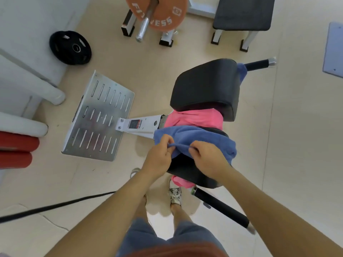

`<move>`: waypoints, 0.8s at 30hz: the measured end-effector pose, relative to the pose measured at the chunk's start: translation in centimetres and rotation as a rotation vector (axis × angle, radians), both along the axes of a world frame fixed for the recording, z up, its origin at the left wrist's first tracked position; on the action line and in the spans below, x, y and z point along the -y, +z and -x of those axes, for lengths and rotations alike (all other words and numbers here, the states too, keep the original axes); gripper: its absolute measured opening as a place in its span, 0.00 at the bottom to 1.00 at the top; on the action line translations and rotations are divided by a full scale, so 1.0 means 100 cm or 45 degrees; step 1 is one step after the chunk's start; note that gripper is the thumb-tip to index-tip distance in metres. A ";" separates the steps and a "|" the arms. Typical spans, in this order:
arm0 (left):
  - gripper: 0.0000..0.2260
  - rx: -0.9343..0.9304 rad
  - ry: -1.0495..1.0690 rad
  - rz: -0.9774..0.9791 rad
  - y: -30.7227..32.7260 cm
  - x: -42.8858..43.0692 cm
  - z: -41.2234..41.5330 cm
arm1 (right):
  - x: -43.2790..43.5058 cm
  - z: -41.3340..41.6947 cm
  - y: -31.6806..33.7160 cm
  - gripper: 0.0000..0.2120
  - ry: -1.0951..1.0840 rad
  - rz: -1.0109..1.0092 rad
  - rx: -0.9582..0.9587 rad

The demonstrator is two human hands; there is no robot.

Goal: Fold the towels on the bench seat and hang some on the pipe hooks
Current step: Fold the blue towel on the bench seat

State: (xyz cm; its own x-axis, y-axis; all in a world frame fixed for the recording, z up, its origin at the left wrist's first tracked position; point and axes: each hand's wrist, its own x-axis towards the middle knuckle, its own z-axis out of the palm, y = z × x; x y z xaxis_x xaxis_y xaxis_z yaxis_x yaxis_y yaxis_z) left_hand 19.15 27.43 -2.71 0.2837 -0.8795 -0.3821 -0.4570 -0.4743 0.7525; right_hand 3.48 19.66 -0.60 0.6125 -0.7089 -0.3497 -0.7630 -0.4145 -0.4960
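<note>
- Slotted metal footplate (98,117) lies on the floor left of the seat; black weight plate (70,47) and orange plate (157,13) sit far left.
- Padded backrest (204,86) stands just beyond the towels; black handle bar (220,206) projects near right.
- Surface: black seat pad (187,173), on pale floor (297,127).
- Blue towel (194,138) is draped across the surface, long axis left to right, right end overhanging; pink towel (194,119) is bunched just beyond it.
- Left hand (159,156) and right hand (209,156) each pinch the blue towel's near edge, close together.

Both hands, left hand (160,157) and right hand (207,156), pinch the blue towel (196,138) over the black seat (187,171).
</note>
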 end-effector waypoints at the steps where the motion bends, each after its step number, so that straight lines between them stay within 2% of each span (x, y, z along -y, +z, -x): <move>1: 0.06 -0.031 0.039 0.030 0.009 0.002 0.001 | 0.008 0.002 0.009 0.13 -0.073 -0.119 0.106; 3: 0.05 -0.103 0.078 0.068 0.025 0.005 0.000 | 0.024 0.010 0.028 0.16 -0.213 -0.317 0.230; 6: 0.07 -0.134 -0.018 0.035 0.048 0.008 -0.008 | 0.041 0.025 0.051 0.15 -0.166 -0.526 0.114; 8: 0.13 -0.157 -0.070 -0.006 0.063 0.009 -0.013 | 0.042 0.027 0.059 0.12 -0.031 -0.396 -0.029; 10: 0.18 -0.270 -0.057 -0.081 0.082 0.011 -0.015 | 0.035 0.018 0.071 0.07 0.009 -0.138 0.055; 12: 0.17 -0.459 -0.069 -0.130 0.108 0.013 -0.016 | 0.022 -0.001 0.084 0.03 0.071 0.054 0.232; 13: 0.15 -0.557 -0.095 -0.124 0.122 0.012 -0.017 | 0.015 -0.012 0.089 0.04 0.128 0.114 0.275; 16: 0.08 -0.783 -0.115 -0.039 0.162 0.000 -0.029 | 0.005 -0.031 0.098 0.06 0.190 0.214 0.291; 18: 0.06 -0.873 -0.028 0.061 0.183 -0.015 -0.051 | 0.008 -0.032 0.103 0.05 0.051 0.269 0.280; 20: 0.10 -0.966 0.158 0.207 0.196 -0.034 -0.077 | 0.013 -0.029 0.108 0.04 -0.041 0.324 0.244; 21: 0.13 -0.979 0.285 0.289 0.202 -0.043 -0.089 | 0.016 -0.027 0.110 0.04 -0.049 0.341 0.212; 24: 0.11 -0.896 0.702 0.493 0.209 -0.066 -0.120 | 0.025 -0.024 0.118 0.07 -0.086 0.387 0.107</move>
